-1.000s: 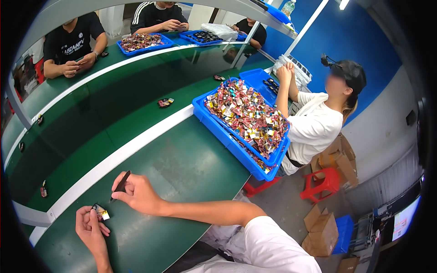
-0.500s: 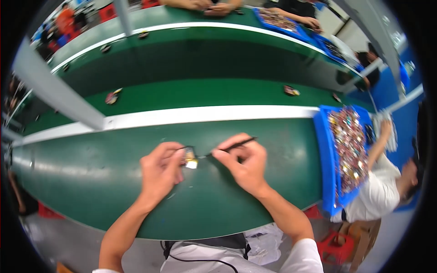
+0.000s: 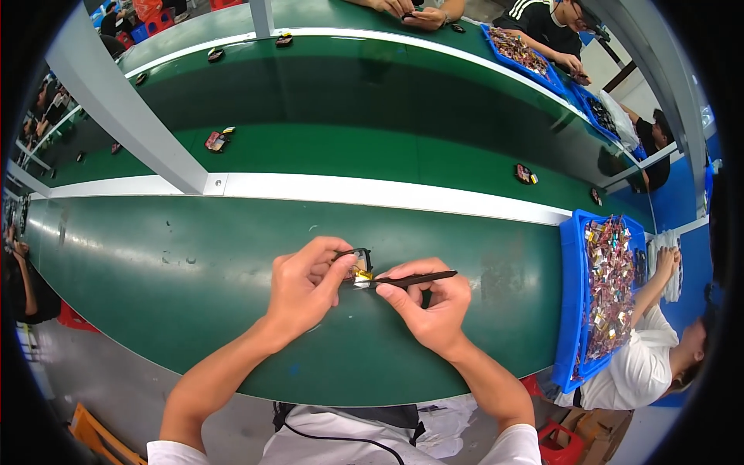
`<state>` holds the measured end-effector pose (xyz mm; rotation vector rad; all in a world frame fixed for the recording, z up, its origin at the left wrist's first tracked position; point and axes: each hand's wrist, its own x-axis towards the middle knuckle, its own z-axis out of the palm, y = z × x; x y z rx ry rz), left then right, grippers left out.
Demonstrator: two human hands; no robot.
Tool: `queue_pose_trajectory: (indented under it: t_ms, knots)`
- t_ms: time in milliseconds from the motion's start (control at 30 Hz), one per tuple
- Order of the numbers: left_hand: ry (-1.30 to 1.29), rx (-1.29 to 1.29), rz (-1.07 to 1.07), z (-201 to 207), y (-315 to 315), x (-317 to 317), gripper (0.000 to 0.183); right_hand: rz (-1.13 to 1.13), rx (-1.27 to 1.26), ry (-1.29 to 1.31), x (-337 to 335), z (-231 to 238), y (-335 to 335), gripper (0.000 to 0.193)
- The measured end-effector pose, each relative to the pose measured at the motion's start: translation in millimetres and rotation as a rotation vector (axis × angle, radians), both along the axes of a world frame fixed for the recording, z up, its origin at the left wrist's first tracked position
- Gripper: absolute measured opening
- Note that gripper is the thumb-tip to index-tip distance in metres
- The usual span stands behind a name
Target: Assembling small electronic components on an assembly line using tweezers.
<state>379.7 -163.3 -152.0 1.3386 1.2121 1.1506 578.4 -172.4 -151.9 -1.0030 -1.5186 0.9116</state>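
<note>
Over the green bench, my left hand (image 3: 304, 285) pinches a small electronic assembly with a black frame (image 3: 361, 254) and a gold-and-silver flat piece (image 3: 362, 277). My right hand (image 3: 435, 311) is closed round a slim black pen-like tool (image 3: 425, 277), held nearly level. Its tip lies at the silver end of the flat piece; whether it touches I cannot tell. My left fingers hide part of the assembly.
To the right, a blue tray (image 3: 571, 298) holds many small wired parts with silver faces. Beyond the white rail (image 3: 372, 189), similar assemblies (image 3: 218, 140) lie spaced along a green belt (image 3: 372, 159). A co-worker (image 3: 639, 360) sits at the right; others work across the belt.
My right hand has brought the black tool leftward relative to the assembly, so its tip is now at the silver piece. My left hand still grips the assembly. The whole view has shifted slightly.
</note>
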Motion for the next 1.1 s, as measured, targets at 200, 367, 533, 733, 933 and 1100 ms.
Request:
queue_pose_trajectory:
  t_ms: [200,367,533,733,933,1100]
  knots:
    - [0.045,0.066,-0.009,-5.7,-0.9,1.4,0.013,-0.053,0.032,-0.082,0.4,0.7,-0.6,0.018]
    - [0.119,0.169,-0.011,-8.3,-1.8,1.1,0.015,-0.053,0.115,-0.246,2.1,5.2,-1.7,0.019]
    - [0.067,0.101,-0.045,-6.2,-4.4,2.7,0.016,-0.074,0.0,-0.138,0.5,-1.1,-0.2,0.017]
    - [-0.001,0.051,-0.095,-1.8,-7.6,3.6,0.017,0.004,-0.31,0.102,2.7,7.2,2.4,0.015]
    - [-0.012,0.068,-0.116,-0.4,-7.8,3.3,0.017,0.007,-0.368,0.151,3.7,7.7,2.8,0.014]
    - [-0.005,0.063,-0.111,-0.8,-7.1,4.1,0.017,0.03,-0.368,0.134,5.5,7.5,3.7,0.013]
